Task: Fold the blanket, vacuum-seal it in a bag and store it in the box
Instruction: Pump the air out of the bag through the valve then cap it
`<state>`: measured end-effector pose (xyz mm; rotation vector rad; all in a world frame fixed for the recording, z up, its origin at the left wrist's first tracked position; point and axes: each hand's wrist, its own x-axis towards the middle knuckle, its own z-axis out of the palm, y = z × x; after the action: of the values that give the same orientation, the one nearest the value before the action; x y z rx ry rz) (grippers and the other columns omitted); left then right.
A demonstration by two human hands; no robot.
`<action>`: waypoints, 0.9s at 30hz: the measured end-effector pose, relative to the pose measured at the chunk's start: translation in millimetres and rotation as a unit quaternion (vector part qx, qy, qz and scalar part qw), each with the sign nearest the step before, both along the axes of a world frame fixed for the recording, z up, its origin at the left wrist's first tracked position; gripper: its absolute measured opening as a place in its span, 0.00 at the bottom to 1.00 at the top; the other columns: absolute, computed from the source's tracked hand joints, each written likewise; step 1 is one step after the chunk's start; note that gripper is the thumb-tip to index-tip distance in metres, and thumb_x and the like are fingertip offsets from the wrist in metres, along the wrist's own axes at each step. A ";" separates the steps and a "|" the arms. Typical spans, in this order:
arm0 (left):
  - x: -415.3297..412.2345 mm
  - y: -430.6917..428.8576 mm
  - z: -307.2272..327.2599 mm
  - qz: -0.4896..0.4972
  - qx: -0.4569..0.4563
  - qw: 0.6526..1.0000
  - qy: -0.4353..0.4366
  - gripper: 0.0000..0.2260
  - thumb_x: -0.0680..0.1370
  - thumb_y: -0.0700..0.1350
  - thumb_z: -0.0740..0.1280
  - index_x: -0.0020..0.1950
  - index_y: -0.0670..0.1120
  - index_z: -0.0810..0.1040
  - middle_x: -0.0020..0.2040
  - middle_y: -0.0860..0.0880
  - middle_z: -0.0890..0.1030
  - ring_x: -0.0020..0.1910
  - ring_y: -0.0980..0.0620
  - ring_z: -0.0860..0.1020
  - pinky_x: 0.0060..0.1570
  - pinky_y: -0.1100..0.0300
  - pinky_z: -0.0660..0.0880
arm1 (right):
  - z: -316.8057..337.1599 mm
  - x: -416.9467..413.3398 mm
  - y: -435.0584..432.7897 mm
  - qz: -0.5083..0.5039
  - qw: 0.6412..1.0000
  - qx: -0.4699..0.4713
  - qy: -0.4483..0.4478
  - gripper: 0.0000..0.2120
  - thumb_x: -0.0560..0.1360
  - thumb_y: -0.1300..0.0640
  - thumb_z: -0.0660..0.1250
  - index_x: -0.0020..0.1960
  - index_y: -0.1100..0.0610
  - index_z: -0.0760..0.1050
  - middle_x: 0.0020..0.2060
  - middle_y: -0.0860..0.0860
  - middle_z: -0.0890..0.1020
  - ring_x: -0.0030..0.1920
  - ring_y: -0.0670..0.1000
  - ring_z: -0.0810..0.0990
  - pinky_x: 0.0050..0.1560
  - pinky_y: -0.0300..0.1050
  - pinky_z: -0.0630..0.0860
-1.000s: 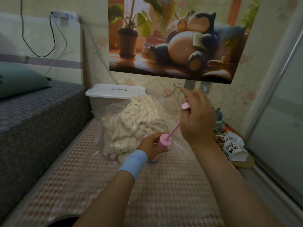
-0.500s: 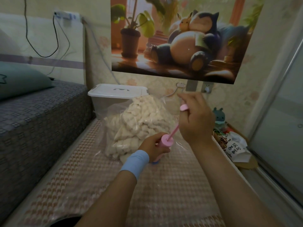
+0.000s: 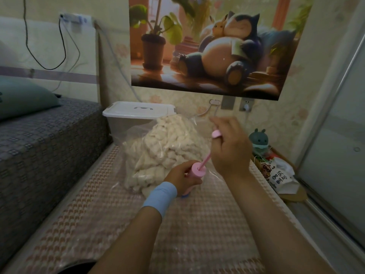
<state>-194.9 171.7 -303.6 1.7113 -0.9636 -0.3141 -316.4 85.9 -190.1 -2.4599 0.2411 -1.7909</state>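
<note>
pump rod of slim pink plastic [image 3: 206, 160] slants up and right from the pink pump cylinder [image 3: 197, 172]. right hand [image 3: 230, 147] has its grip closed on the rod's top, and left hand [image 3: 182, 176] grips the cylinder standing on the clear plastic bag [image 3: 134, 143], which holds the cream knitted blanket [image 3: 169, 147]. the next push likely follows that slant; white lidded plastic box [image 3: 136, 111] waits just behind.

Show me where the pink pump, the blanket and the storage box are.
pink pump [image 3: 195, 168]: head view, barrel's top cap.
blanket [image 3: 167, 143]: head view, middle of the bundle.
storage box [image 3: 122, 111]: head view, its white lid.
</note>
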 end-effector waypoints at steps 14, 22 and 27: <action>-0.1 2.6 3.2 0.002 0.010 1.000 0.006 0.23 0.68 0.40 0.77 0.60 0.54 0.78 0.55 0.52 0.82 0.55 0.49 0.79 0.58 0.56 0.76 | 3.3 1.6 5.0 0.003 1.000 -0.016 -0.007 0.19 0.77 0.58 0.55 0.61 0.57 0.80 0.51 0.50 0.80 0.44 0.47 0.75 0.36 0.37 0.65; -6.7 3.9 6.3 0.006 0.000 1.000 0.031 0.18 0.67 0.47 0.74 0.52 0.65 0.79 0.50 0.55 0.83 0.50 0.53 0.79 0.56 0.50 0.78 | -41.6 15.0 2.2 -0.018 0.977 0.019 0.212 0.19 0.78 0.51 0.53 0.57 0.53 0.80 0.53 0.49 0.80 0.48 0.52 0.79 0.40 0.46 0.72; 1.4 4.2 2.8 -0.006 0.014 1.000 0.004 0.23 0.68 0.42 0.76 0.59 0.59 0.78 0.54 0.57 0.81 0.54 0.54 0.78 0.59 0.54 0.76 | 12.2 3.0 0.1 -0.006 0.998 -0.039 -0.057 0.17 0.78 0.59 0.59 0.62 0.57 0.79 0.51 0.51 0.80 0.44 0.43 0.72 0.36 0.35 0.65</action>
<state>-193.5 175.9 -300.9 1.7293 -0.9668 -0.3441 -313.4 86.0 -178.0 -2.4017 0.1799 -1.9730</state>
